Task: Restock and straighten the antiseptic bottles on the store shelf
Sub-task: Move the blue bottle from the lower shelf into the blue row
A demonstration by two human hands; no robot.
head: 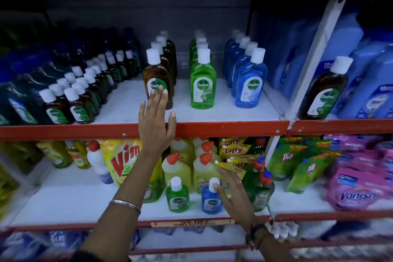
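On the upper shelf [223, 128], 3 front-to-back rows of large antiseptic bottles already stand in line: about 4 in the brown row [157, 78], about 5 in the green row [203, 83] and about 5 in the blue row [251, 85]; those at the back are too hidden to count surely. The left hand [156, 121], fingers spread and clamped on nothing, rests its fingertips on the front brown bottle's label. On the lower shelf [85, 202], near its front edge, 2 small bottles wait: 1 small green bottle [177, 197], and 1 small blue bottle [211, 200] that the right hand [232, 193], open, touches at the cap. Those 2 look left to place.
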